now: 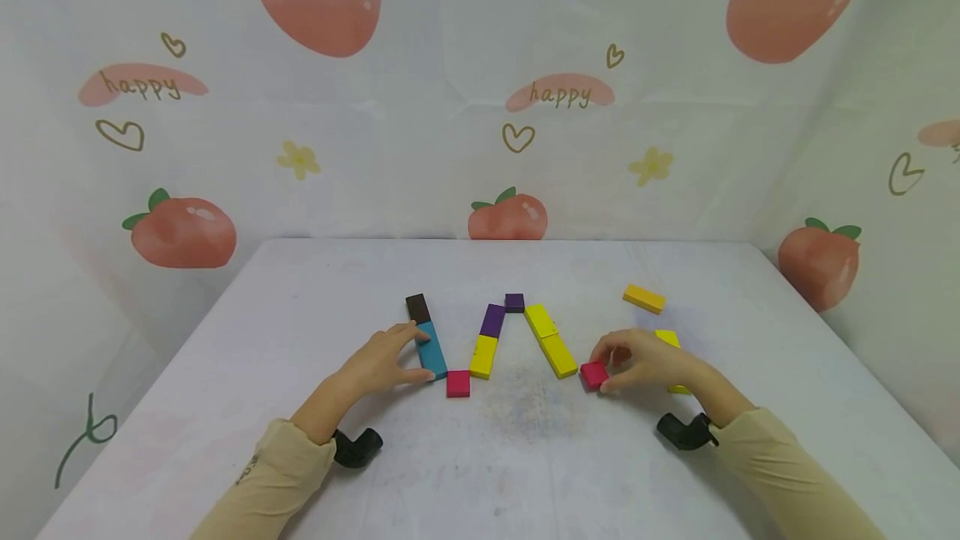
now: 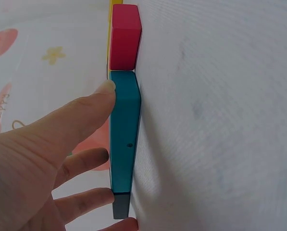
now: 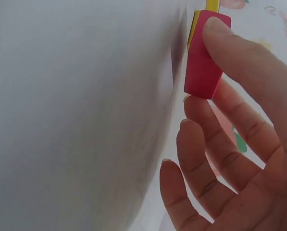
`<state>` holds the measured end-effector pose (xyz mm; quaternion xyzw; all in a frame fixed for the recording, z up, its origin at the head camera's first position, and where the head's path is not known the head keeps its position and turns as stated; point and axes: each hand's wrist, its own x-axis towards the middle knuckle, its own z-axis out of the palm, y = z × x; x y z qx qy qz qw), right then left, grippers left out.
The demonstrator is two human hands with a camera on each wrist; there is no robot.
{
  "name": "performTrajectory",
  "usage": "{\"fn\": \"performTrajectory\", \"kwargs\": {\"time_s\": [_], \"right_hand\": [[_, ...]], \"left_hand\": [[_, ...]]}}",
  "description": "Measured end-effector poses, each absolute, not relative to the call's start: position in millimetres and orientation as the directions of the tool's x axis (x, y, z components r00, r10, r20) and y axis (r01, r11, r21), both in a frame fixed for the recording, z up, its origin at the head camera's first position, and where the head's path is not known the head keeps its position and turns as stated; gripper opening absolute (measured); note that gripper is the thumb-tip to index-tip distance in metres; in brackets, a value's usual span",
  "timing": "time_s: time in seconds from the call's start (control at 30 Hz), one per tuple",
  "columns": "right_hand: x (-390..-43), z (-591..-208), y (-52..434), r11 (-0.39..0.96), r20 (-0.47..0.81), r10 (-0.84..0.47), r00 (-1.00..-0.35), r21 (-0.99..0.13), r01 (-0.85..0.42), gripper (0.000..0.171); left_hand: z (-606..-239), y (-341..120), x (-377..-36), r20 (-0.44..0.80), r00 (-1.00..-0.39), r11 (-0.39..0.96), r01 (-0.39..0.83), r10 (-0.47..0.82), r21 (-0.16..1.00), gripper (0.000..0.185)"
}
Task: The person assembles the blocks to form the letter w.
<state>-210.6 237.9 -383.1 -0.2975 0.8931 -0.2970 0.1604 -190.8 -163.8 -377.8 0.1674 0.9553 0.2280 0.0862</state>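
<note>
My right hand [image 1: 648, 359] pinches a red block [image 1: 595, 375] beside the near end of two yellow blocks [image 1: 551, 340] laid in line. In the right wrist view, the thumb lies on this red block [image 3: 205, 60], with fingertips by its other end. My left hand [image 1: 384, 359] rests at a blue block [image 1: 430, 352], fingers mostly extended. Its thumb touches the blue block [image 2: 125, 130] in the left wrist view. A black block [image 1: 417, 308] adjoins the blue one's far end; another red block [image 1: 458, 383] sits at its near end.
From that second red block, a yellow block [image 1: 483, 357] and a purple block [image 1: 492, 321] slant away to a small purple block [image 1: 514, 302]. An orange-yellow block [image 1: 643, 298] lies at the back right. Another yellow block [image 1: 667, 338] is partly hidden behind my right hand.
</note>
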Motion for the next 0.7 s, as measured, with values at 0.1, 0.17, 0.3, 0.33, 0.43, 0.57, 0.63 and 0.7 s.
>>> {"fn": "performTrajectory", "kwargs": {"time_s": [0.1,0.17,0.3,0.33,0.43,0.57,0.63,0.7], "right_hand": [[-210.0,-382.5,236.8,0.661,-0.121,-0.612,-0.782,-0.621,-0.421,0.027],[-209.6,-382.4,236.1,0.670,-0.128,-0.603,-0.788,-0.618,-0.412,0.027],[-208.9,-383.0,234.7,0.677,-0.133,-0.594,-0.794,-0.616,-0.403,0.028],[-208.8,-383.5,234.4,0.678,-0.132,-0.593,-0.794,-0.614,-0.404,0.028],[-208.5,-385.1,233.7,0.680,-0.126,-0.595,-0.794,-0.606,-0.413,0.028],[-207.5,-384.8,232.2,0.679,-0.126,-0.598,-0.792,-0.605,-0.417,0.028],[-206.8,-384.0,231.1,0.678,-0.128,-0.597,-0.792,-0.607,-0.414,0.029],[-206.4,-383.4,230.1,0.680,-0.131,-0.597,-0.791,-0.607,-0.412,0.030]], "left_hand": [[-377.3,-163.8,-190.7,-0.089,-0.928,0.839,0.283,0.362,0.466,0.053],[-377.1,-163.6,-190.7,-0.091,-0.928,0.837,0.280,0.362,0.470,0.053],[-377.5,-163.5,-191.0,-0.097,-0.929,0.839,0.275,0.358,0.469,0.053],[-377.9,-163.5,-191.3,-0.098,-0.929,0.840,0.273,0.357,0.469,0.053],[-378.6,-163.4,-191.8,-0.098,-0.930,0.840,0.271,0.355,0.471,0.054],[-379.0,-163.6,-192.3,-0.090,-0.929,0.838,0.278,0.359,0.469,0.054],[-379.3,-163.8,-192.4,-0.088,-0.928,0.840,0.283,0.362,0.464,0.054],[-379.4,-163.5,-192.3,-0.090,-0.929,0.840,0.279,0.358,0.465,0.054]]}}
